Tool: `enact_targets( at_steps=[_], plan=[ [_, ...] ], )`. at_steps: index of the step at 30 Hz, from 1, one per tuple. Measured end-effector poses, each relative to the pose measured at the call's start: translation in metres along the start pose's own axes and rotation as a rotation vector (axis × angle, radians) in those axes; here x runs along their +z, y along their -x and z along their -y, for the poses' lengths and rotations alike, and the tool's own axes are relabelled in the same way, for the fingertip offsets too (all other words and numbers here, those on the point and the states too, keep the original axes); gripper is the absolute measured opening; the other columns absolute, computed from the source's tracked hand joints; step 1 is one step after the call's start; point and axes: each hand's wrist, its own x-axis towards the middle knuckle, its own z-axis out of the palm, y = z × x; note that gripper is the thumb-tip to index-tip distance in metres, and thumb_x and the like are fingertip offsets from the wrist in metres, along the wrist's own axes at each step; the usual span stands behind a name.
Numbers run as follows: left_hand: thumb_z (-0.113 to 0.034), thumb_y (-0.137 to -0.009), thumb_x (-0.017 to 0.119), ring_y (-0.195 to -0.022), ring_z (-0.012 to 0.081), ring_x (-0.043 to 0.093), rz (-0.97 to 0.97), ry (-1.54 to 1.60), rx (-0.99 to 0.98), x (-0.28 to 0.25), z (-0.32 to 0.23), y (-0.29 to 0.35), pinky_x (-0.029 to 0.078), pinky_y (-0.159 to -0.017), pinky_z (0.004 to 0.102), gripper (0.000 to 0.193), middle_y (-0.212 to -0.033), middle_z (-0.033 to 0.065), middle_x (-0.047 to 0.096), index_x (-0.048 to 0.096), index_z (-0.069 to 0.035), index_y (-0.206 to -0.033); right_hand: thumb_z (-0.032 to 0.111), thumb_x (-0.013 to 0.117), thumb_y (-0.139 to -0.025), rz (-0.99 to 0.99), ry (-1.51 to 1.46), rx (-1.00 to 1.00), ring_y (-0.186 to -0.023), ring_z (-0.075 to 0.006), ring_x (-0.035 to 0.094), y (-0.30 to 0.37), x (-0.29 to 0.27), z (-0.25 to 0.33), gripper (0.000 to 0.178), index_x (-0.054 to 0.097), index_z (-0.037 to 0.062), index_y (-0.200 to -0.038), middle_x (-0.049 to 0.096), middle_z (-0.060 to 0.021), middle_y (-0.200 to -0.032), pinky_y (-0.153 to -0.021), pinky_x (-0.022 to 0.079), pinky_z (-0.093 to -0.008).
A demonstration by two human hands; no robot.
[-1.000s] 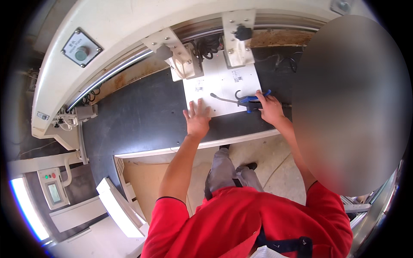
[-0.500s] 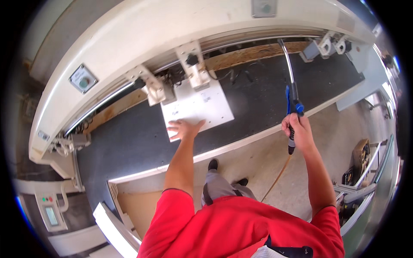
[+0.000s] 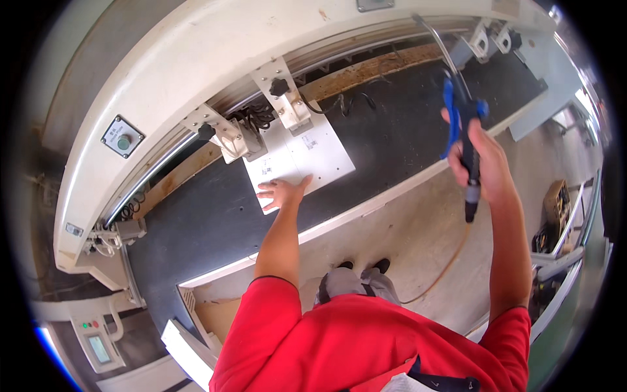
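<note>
My left hand (image 3: 282, 193) lies with fingers spread on the near edge of a white panel (image 3: 320, 159). The panel rests on the machine's dark table (image 3: 202, 202), its far part under two white clamp blocks (image 3: 287, 104). Small holes and two small labels show on its face. In my right hand (image 3: 482, 157) is an air blow gun (image 3: 465, 108) with a blue lever and a long bent metal nozzle pointing up and away. My fingers wrap its black handle. From the handle's lower end a thin brownish hose (image 3: 450, 264) hangs toward the floor.
A cream machine beam (image 3: 189, 72) arches over the table's far side, with a green push button (image 3: 124, 142) on it. A control box (image 3: 98, 343) with a small screen hangs at lower left. At right stand a metal-framed cart (image 3: 568, 242) and a brown box (image 3: 556, 204).
My right hand has lifted the blow gun closer to me and a little to the right; its nozzle has swung up and left. My left hand stays on the panel. My feet have shifted.
</note>
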Motion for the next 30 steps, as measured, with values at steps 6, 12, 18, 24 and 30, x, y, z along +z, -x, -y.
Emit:
enact_targets(
  at_steps=[6,12,18,24,30],
  plan=[
    [-0.088,-0.053,0.064,-0.140,0.0569,-0.007,-0.069,-0.055,0.041,0.020,-0.024,-0.004,0.013,-0.095,0.0828,0.143,-0.156,0.0309,-0.003,0.014,0.003,-0.151,0.051,0.047,-0.097,-0.424,-0.267,0.271,-0.048,-0.0181,0.055,0.216,-0.021,-0.202,0.054,0.053,0.0048,-0.124,0.057,-0.0080,-0.062,-0.051,0.049,-0.0311],
    [-0.058,-0.073,0.068,-0.132,0.0456,0.030,-0.581,-0.063,0.877,0.084,-0.014,0.041,0.032,-0.101,0.0607,0.102,-0.141,0.0307,0.035,0.029,0.006,-0.143,0.053,0.052,-0.096,-0.816,-0.629,0.529,-0.048,-0.0149,0.052,0.465,0.097,-0.322,0.050,0.055,0.0040,-0.083,0.051,-0.0033,-0.060,-0.045,0.044,-0.0306],
    [-0.032,-0.079,0.069,-0.120,0.0384,0.047,-0.112,0.057,1.795,0.221,0.119,0.264,0.040,-0.099,0.0469,0.073,-0.126,0.0271,0.051,0.041,0.007,-0.134,0.057,0.053,-0.094,-1.219,-0.879,0.387,-0.049,-0.0133,0.050,0.702,0.200,-0.418,0.053,0.060,0.0049,-0.089,0.050,-0.0009,-0.062,-0.046,0.042,-0.0301],
    [-0.011,-0.080,0.069,-0.111,0.0397,0.055,0.564,0.130,2.581,0.321,0.297,0.628,0.044,-0.096,0.0469,0.044,-0.116,0.0226,0.061,0.058,0.005,-0.120,0.049,0.053,-0.097,-1.543,-1.020,-0.042,-0.051,-0.0109,0.049,0.885,0.299,-0.472,0.048,0.065,0.0032,-0.104,0.051,0.0010,-0.062,-0.050,0.041,-0.0287],
    [-0.014,-0.081,0.068,-0.105,0.0372,0.057,1.032,-0.026,2.856,0.364,0.465,0.924,0.047,-0.091,0.0443,0.037,-0.109,0.0172,0.064,0.060,0.002,-0.114,0.041,0.053,-0.099,-1.923,-1.194,-0.258,-0.054,-0.0132,0.051,1.076,0.335,-0.483,0.043,0.064,0.0000,-0.106,0.052,-0.0015,-0.069,-0.053,0.044,-0.0289]
  ],
)
